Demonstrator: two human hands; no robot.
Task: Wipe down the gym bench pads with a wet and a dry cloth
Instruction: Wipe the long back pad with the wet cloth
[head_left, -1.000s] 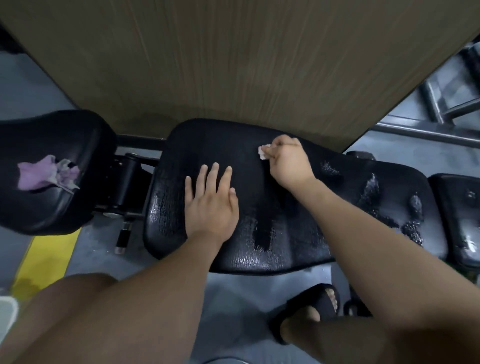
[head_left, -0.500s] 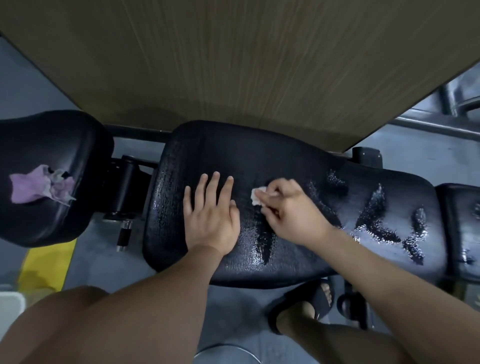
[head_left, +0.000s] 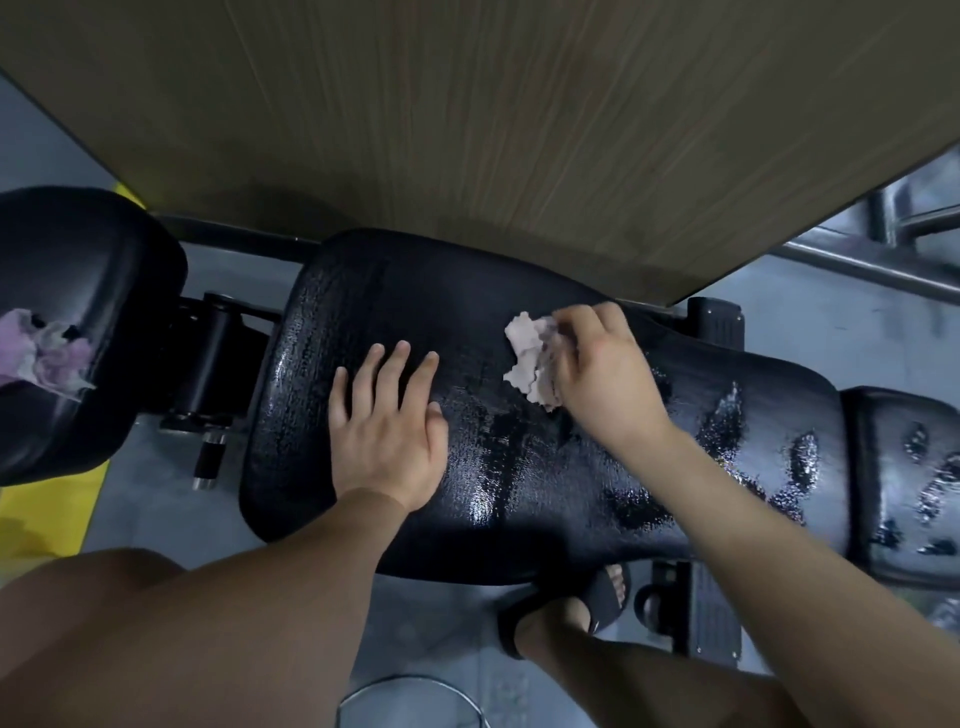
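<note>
Wet black bench pad (head_left: 415, 291): right hand (head_left: 608, 374) grip pinches pale cloth (head_left: 530, 358) protruding leftward; left hand (head_left: 387, 421) flat, spread.

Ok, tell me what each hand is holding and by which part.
Right hand grips the pale cloth by one bunched edge; left hand holds nothing, resting flat on the pad.

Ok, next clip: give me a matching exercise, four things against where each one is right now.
Things:
1. left hand
2. pale cloth
3. purple cloth
4. sandalled foot

Places:
A. lying on the left pad
B. flat on the middle pad
C. beneath the middle pad's near edge
D. gripped by the right hand

Pairs: 1-B; 2-D; 3-A; 4-C
</note>
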